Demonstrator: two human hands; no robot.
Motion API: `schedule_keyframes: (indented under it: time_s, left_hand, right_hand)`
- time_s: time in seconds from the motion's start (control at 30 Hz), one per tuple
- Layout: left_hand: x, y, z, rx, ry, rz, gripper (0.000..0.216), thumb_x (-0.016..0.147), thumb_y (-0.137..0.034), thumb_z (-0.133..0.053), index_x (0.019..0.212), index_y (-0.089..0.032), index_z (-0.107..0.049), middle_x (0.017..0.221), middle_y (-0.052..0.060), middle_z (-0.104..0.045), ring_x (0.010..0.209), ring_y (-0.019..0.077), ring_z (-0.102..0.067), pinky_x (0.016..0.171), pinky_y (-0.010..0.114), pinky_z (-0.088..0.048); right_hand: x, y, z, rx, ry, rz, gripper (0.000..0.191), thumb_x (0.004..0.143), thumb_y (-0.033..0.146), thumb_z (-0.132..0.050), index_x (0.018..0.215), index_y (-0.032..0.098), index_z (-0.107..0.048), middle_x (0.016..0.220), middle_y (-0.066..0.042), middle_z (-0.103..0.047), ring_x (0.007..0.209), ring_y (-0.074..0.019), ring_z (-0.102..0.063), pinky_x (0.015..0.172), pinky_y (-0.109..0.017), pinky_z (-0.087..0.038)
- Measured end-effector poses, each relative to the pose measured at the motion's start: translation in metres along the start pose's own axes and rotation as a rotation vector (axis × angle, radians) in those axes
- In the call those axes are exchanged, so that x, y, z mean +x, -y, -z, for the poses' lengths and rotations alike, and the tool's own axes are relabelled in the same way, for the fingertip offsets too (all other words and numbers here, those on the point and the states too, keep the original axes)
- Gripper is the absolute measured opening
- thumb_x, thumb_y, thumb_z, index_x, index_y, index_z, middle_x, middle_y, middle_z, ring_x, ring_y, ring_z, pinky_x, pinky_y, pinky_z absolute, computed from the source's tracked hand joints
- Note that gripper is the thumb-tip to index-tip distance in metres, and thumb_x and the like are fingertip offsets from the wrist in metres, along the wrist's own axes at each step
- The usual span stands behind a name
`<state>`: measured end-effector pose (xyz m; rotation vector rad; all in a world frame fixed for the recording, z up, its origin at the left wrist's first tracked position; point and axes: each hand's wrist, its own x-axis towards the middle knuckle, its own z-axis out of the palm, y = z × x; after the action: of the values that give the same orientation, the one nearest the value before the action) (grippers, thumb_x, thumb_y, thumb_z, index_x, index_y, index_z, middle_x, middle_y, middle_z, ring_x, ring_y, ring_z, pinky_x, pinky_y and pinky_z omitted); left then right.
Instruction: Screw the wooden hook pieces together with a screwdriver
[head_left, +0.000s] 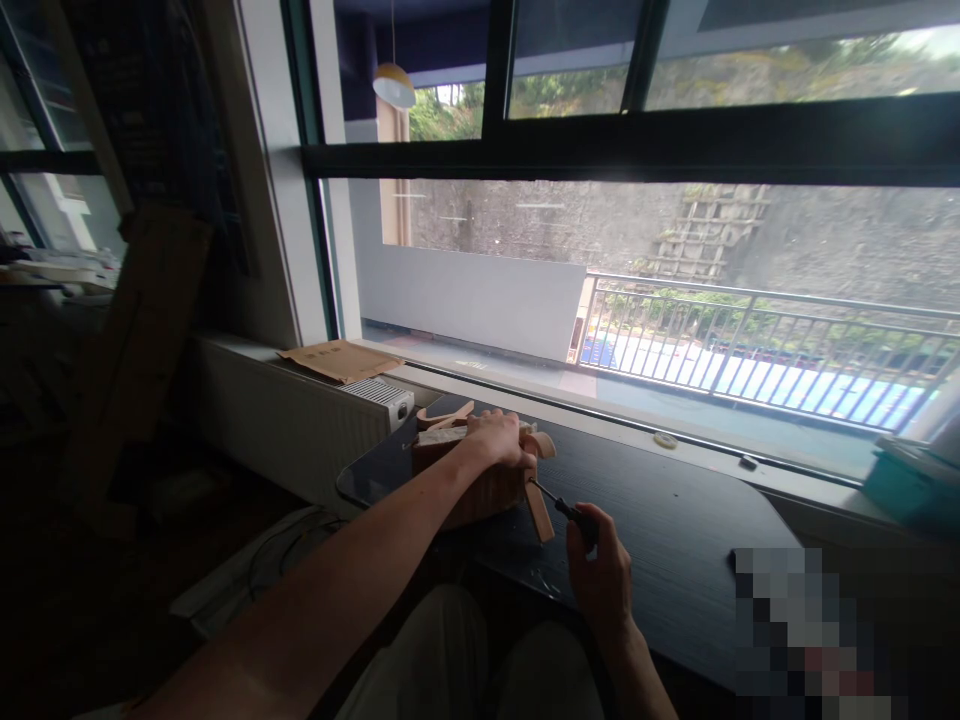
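The left hand (499,438) presses closed on the wooden piece (480,480) near the dark table (675,520) edge — the right hand (596,565) grips a screwdriver (562,505), with open table to its right.

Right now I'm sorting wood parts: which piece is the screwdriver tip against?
The narrow slanted strip above the right hand holding the screwdriver. The left hand holds the block; the curved piece lies behind it.

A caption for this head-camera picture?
Left hand grips a wooden model by a window; right hand holds a screwdriver.
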<state>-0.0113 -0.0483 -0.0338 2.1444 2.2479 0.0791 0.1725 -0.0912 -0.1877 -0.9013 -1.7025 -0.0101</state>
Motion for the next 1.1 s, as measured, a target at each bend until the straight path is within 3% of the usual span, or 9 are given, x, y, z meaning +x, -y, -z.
schedule_keyframes:
  time_s: [0.13, 0.47, 0.7, 1.1]
  left_hand:
    - [0.0007, 0.0004, -0.0009, -0.001, -0.004, -0.017, 0.076, 0.059, -0.066, -0.059, 0.117, -0.019, -0.049, 0.125, 0.016, -0.052, 0.114, 0.0355, -0.047, 0.093, 0.048, -0.037]
    - [0.0048, 0.0017, -0.0035, -0.006, -0.003, -0.014, 0.076, 0.058, -0.066, -0.059, 0.116, -0.019, -0.05, 0.127, 0.016, -0.051, 0.115, 0.0358, -0.046, 0.094, 0.048, -0.037]
    - [0.002, 0.0008, -0.0013, -0.001, 0.002, -0.019, 0.076, 0.059, -0.068, -0.056, 0.117, -0.019, -0.049, 0.127, 0.017, -0.051, 0.115, 0.0346, -0.045, 0.094, 0.048, -0.037]
    - [0.0022, 0.0013, -0.0014, -0.014, 0.006, -0.01, 0.076, 0.058, -0.069, -0.056, 0.116, -0.02, -0.05, 0.128, 0.016, -0.05, 0.117, 0.035, -0.044, 0.095, 0.047, -0.036]
  right_hand:
    - [0.0003, 0.0, 0.0003, 0.019, -0.027, 0.049, 0.019, 0.087, 0.026, -0.047, 0.104, 0.019, -0.052, 0.085, -0.005, -0.067, 0.069, -0.0149, -0.064, 0.058, -0.025, -0.051]
    - [-0.0025, -0.0039, 0.0004, -0.017, -0.013, -0.008, 0.019, 0.087, 0.029, -0.048, 0.1, 0.017, -0.056, 0.076, -0.005, -0.068, 0.059, -0.0136, -0.063, 0.051, -0.022, -0.048]
    - [-0.0038, -0.0017, -0.002, -0.048, 0.005, 0.013, 0.024, 0.084, 0.025, -0.05, 0.107, 0.017, -0.051, 0.062, 0.002, -0.062, 0.046, -0.011, -0.055, 0.047, -0.021, -0.044]
    - [-0.004, -0.0034, -0.0008, -0.016, 0.018, -0.026, 0.021, 0.086, 0.029, -0.05, 0.103, 0.017, -0.052, 0.072, -0.003, -0.067, 0.053, -0.0122, -0.061, 0.046, -0.02, -0.045]
